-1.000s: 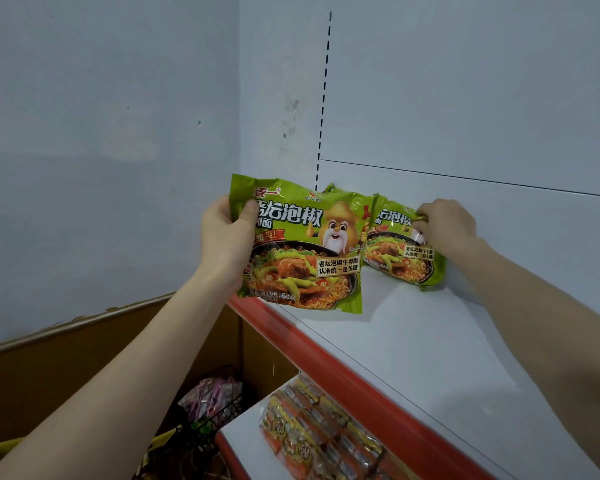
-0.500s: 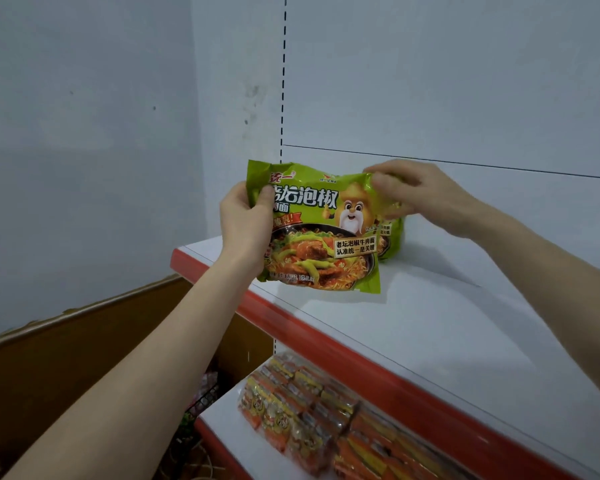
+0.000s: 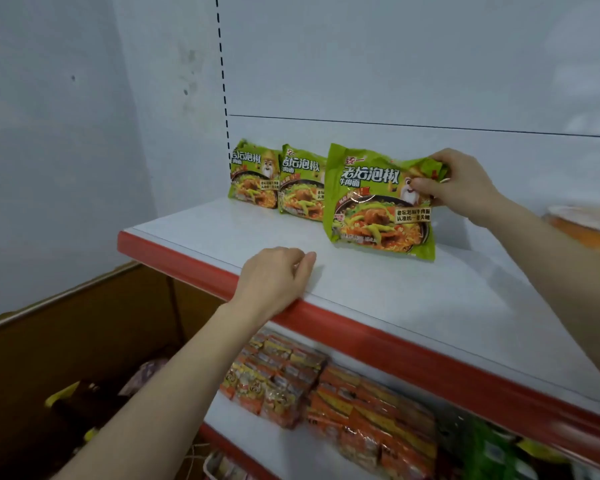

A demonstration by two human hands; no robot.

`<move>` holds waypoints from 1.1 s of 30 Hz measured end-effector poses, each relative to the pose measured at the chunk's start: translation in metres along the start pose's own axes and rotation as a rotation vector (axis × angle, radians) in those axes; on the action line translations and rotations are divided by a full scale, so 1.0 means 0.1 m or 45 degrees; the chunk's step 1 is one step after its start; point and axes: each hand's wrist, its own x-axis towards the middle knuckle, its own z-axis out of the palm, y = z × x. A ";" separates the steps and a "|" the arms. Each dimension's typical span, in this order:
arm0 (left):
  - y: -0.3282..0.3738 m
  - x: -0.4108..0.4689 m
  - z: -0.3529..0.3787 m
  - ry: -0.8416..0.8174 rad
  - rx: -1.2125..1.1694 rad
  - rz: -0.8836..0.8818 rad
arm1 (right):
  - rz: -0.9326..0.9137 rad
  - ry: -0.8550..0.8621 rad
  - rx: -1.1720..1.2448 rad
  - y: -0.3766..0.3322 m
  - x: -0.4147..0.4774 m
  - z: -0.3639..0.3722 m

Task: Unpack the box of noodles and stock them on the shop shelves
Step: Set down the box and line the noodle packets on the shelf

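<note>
Three green noodle packets stand on the white top shelf (image 3: 378, 306). Two lean against the back panel at the left: one packet (image 3: 253, 174) by the slotted upright, a second packet (image 3: 302, 183) beside it. The third packet (image 3: 371, 202) stands nearer the front, and my right hand (image 3: 461, 183) pinches its crumpled top right corner. My left hand (image 3: 274, 278) rests on the shelf just behind the red front edge, fingers loosely curled, holding nothing.
Orange snack packs (image 3: 326, 389) fill the lower shelf, with green packs (image 3: 492, 452) further right. A brown cardboard box (image 3: 66, 341) with items inside stands at lower left. An orange and white object (image 3: 589, 223) lies at the shelf's right edge. Grey wall on the left.
My left hand has let go of the packet and dropped to the shelf's front edge. My right hand has carried the front packet to the right, beside the two standing ones.
</note>
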 end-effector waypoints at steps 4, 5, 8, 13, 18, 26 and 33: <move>-0.01 0.03 0.01 -0.051 -0.022 0.013 | 0.068 0.179 -0.188 0.11 0.16 -0.04; -0.02 0.03 0.01 -0.047 -0.022 0.023 | 0.078 0.194 -0.233 0.11 0.19 -0.02; -0.02 0.03 0.02 -0.048 -0.011 0.037 | 0.124 0.195 -0.306 0.12 0.29 0.10; -0.03 0.04 0.03 -0.062 0.002 0.015 | 0.194 0.180 -0.346 0.22 0.39 0.30; -0.03 0.04 0.04 -0.052 0.028 0.050 | 0.161 0.172 -0.579 0.26 0.40 0.34; -0.04 0.02 0.02 0.019 0.141 0.161 | -0.190 0.245 -1.001 -0.03 0.36 0.32; -0.11 -0.23 -0.36 0.282 0.452 0.189 | -0.501 -0.171 -0.394 -0.94 0.13 0.87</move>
